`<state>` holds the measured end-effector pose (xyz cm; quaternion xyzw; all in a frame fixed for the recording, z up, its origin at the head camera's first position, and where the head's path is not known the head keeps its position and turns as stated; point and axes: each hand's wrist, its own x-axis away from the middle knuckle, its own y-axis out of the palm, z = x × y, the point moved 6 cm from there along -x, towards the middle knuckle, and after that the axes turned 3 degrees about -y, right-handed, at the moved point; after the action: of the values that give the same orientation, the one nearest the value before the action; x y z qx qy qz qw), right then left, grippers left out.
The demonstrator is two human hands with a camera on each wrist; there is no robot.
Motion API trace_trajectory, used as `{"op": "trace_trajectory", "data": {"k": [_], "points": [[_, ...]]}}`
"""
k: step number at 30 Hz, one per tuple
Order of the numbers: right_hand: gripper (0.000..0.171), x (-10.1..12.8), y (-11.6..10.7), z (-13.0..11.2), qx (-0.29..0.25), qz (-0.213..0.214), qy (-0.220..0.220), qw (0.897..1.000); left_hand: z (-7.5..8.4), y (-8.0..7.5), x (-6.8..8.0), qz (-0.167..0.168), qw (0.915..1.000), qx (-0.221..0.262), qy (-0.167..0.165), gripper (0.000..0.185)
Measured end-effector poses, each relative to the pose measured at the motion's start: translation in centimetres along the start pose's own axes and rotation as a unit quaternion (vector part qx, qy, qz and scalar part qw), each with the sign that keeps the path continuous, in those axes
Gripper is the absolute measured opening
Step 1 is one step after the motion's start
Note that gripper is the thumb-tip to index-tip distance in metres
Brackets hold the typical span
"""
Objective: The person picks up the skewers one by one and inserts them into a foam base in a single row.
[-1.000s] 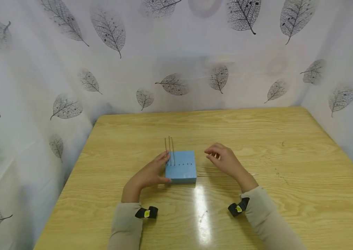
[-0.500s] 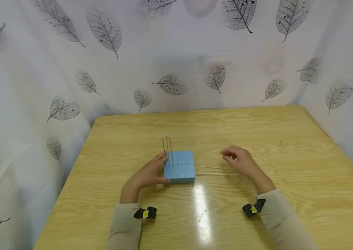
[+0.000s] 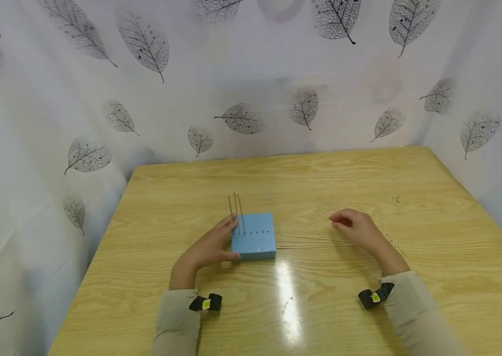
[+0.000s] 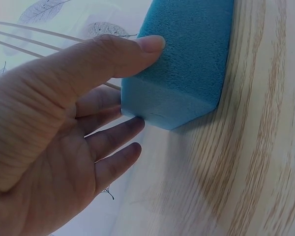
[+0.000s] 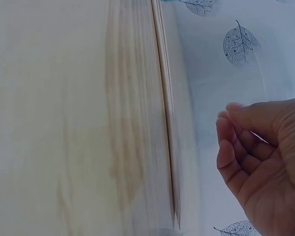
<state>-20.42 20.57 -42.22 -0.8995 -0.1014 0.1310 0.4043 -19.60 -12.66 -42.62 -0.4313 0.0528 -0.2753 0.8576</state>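
A blue foam block (image 3: 255, 243) lies on the table, with a row of small holes across its top. Three thin sticks (image 3: 241, 213) stand upright in the left holes. My left hand (image 3: 210, 245) holds the block's left side; in the left wrist view its thumb presses the front face of the block (image 4: 187, 49) and fingers reach behind. Several more thin sticks (image 3: 313, 241) lie on the table to the block's right. Over their right ends hovers my right hand (image 3: 357, 230), fingers loosely curled, thumb close to the index finger. Nothing shows between them in the right wrist view.
The wood-grain table (image 3: 180, 193) extends around the block. Behind it and at both sides hangs a white curtain (image 3: 269, 84) printed with grey leaves. A bright light reflection marks the tabletop in front of the block.
My right hand has moved right, away from the block, along the lying sticks toward their right ends. My left hand keeps its hold on the block. The head view has shifted slightly.
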Motion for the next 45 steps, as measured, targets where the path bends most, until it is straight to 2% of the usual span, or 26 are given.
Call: {"op": "trace_trajectory", "data": {"k": [7,11,16,22,37,45], "points": [[0.014,0.5,-0.2,0.9,0.007,-0.026,0.015,1.0,-0.2,-0.1,0.1,0.004,1.0,0.007,-0.003,0.091],[0.01,0.5,0.4,1.3,0.018,-0.059,0.017,0.998,-0.3,-0.1,0.3,0.003,0.9999,0.009,-0.005,0.091],[0.009,0.5,1.2,1.4,0.016,-0.096,0.007,0.995,-0.3,0.0,0.3,0.002,0.9999,0.014,-0.004,0.091],[0.01,0.5,1.8,1.3,0.019,-0.115,-0.002,0.993,-0.2,0.2,0.3,-0.001,0.9999,0.016,-0.002,0.091],[0.012,0.2,1.8,0.6,0.033,-0.125,-0.029,0.991,0.0,0.0,0.2,0.0,0.9999,0.017,0.001,0.09],[0.012,-0.1,0.9,0.0,0.063,-0.098,-0.032,0.993,0.0,-0.1,0.2,-0.001,0.9998,0.018,-0.004,0.09]]}}
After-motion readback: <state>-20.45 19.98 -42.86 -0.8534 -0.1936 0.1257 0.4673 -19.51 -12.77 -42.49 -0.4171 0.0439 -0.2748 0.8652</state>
